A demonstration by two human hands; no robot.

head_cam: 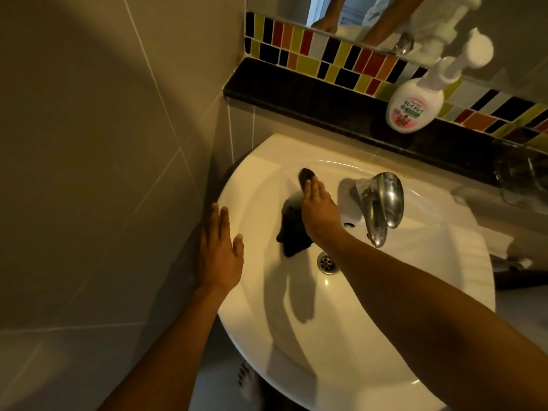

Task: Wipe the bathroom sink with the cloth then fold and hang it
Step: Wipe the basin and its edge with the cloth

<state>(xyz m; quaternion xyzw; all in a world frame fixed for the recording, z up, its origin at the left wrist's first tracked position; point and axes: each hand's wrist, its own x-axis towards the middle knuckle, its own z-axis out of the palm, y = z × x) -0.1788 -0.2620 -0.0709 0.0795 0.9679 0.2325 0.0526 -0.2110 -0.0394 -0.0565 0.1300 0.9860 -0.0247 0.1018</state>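
- Here we press our right hand (318,212) flat inside the sink (370,336), the fingers (314,188) stretched out straight and close together, pinning the dark cloth (293,232) against the basin wall rather than gripping it.
- A small rounded end of the cloth shows just beyond the fingertips, and the larger bunched part lies under and behind the palm, trailing down toward the drain (327,262).
- The drain sits near the heel of the right hand, just past the lower edge of the cloth, at the bottom of the white bowl.
- Beside the right wrist, on the thumb side, stands the chrome faucet (382,203), its spout reaching over the basin close above our forearm; a small overflow hole shows in the basin wall beneath it.
- Our left hand (219,256) is open, fingers spread slightly and holding nothing, laid at the sink's rim next to the tiled wall (103,143); whether the palm truly rests on the rim we cannot tell.
- Well beyond the right fingertips runs a dark stone ledge (296,96), and on it, off toward the faucet side, a white pump bottle (412,105) with a pink label.
- Behind the ledge we see a band of coloured mosaic tiles (326,54), and above that the lower edge of a mirror (370,16) reflecting our arms.
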